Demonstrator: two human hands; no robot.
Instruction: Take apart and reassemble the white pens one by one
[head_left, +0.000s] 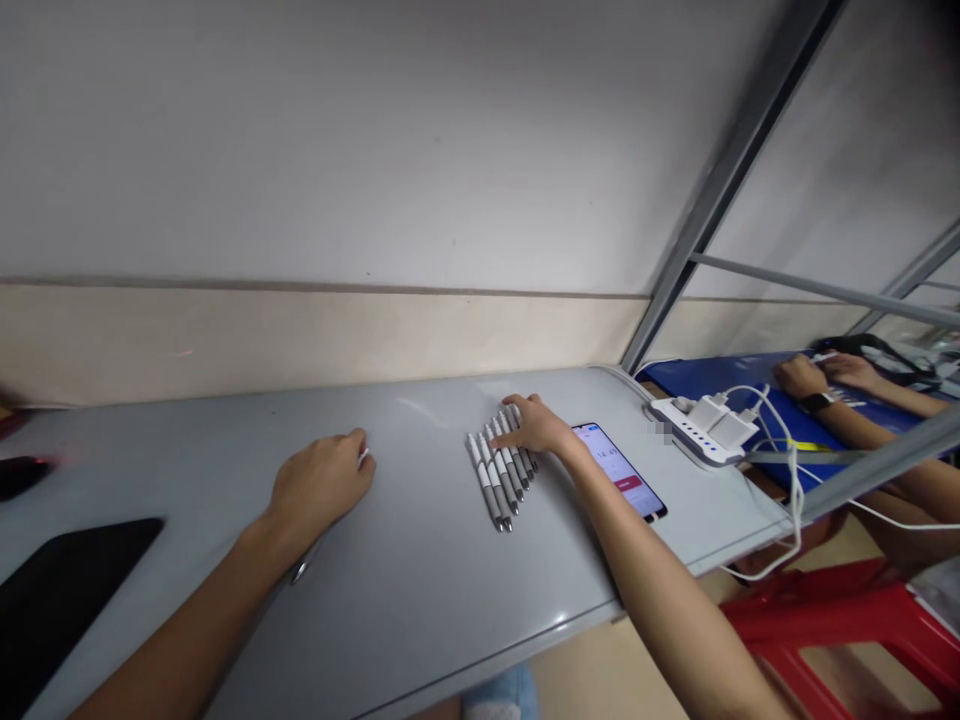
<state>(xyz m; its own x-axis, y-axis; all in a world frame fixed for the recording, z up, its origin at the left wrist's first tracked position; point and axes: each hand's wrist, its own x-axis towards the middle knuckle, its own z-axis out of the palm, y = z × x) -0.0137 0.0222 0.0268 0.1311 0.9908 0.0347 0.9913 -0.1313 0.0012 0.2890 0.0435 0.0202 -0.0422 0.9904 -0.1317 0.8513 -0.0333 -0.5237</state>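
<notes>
My left hand is closed around a pen, low over the grey tabletop. Only the pen's white end by my fingertips and its silver tip below my wrist show. Several white-and-grey pens lie side by side in a slanting row on the table. Over the upper right part of this row rests my right hand, thumb and index finger apart, touching the pens. Its other fingers are partly hidden, and no pen is seen lifted in it. A phone with a lit screen lies just right of my right wrist.
A white power strip with chargers and cables sits at the table's right end, beside a metal frame post. A dark flat object lies at left. Beyond the frame, another person's hands are over a blue surface. A red stool stands below.
</notes>
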